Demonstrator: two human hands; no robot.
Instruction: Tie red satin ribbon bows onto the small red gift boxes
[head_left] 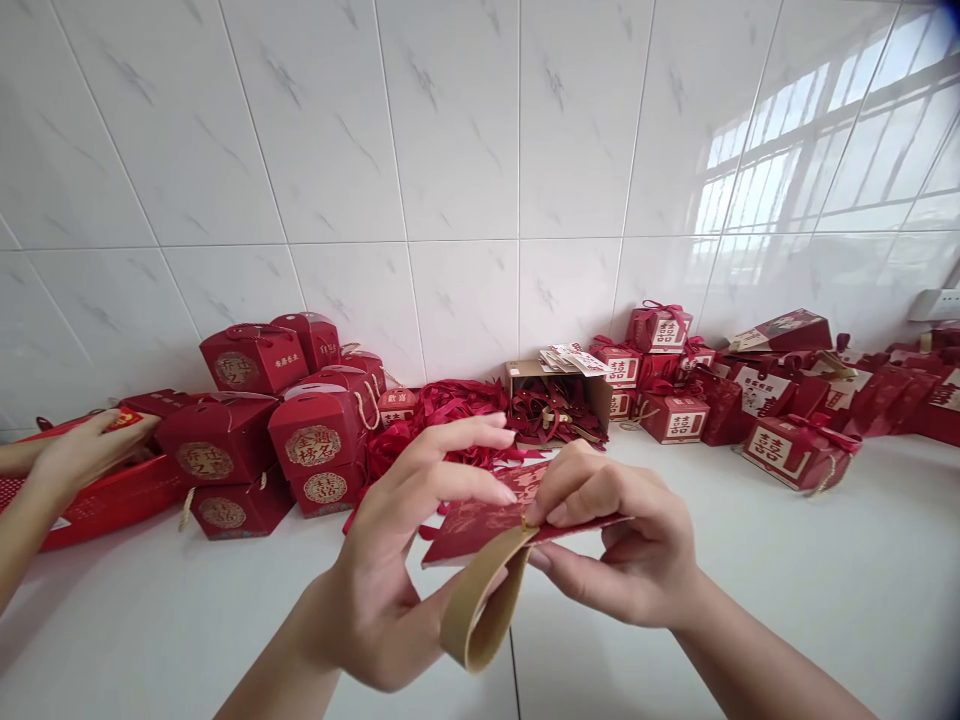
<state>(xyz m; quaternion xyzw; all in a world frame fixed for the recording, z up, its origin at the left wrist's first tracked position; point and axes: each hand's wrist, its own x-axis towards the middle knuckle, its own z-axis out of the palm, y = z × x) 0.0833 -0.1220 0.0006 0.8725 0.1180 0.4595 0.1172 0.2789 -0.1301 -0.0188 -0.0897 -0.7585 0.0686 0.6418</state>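
Held up in front of me is a red patterned gift bag (480, 525), seen nearly edge-on, with a tan strap handle (480, 625) looped toward me. A small gold-coloured bit shows where the strap meets the red panel. My right hand (622, 530) pinches the panel at that spot, thumb below and fingers above. My left hand (405, 550) is curved around the other side, its fingertips by the panel's upper face. Its thumb passes behind the strap loop, and the thumb tip is partly hidden.
Red gift boxes (315, 425) are stacked at left, by a red basket (112, 500) with another person's hand (90, 450) over it. Red ribbons (457, 410) lie beside a carton (600, 395) of dark red pieces. More boxes (675, 418) and bags line the tiled wall at right.
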